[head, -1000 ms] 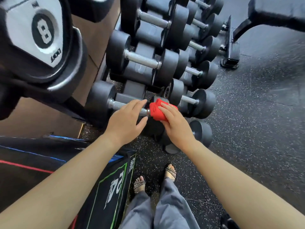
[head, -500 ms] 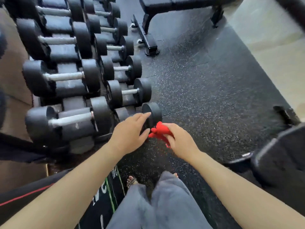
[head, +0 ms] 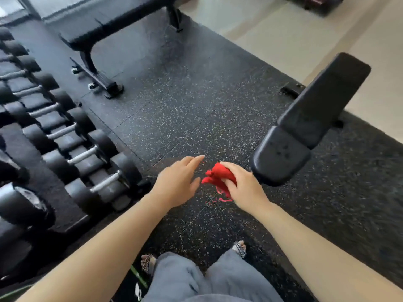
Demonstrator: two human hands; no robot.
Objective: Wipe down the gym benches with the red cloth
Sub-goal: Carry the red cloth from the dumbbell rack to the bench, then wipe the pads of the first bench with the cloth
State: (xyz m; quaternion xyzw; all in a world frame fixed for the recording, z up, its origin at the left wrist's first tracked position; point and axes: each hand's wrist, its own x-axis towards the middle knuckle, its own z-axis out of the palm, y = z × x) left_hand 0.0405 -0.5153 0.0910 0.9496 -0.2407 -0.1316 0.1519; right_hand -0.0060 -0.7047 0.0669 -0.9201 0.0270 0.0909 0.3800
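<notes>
Right hand (head: 246,188) grips bunched cloth (head: 219,177) – bench (head: 309,120) just right of it, long axis up-right; left hand (head: 176,182) loose, empty.

Black dumbbells (head: 102,182) with metal handles laid in rows on a tiered rack (head: 72,223) at the left, dark speckled rubber flooring (head: 185,110) spread across the middle, pale floor (head: 272,35) seen beyond at upper right, grey trousers (head: 196,280) and patterned sandals (head: 148,261) cut off by the bottom edge
</notes>
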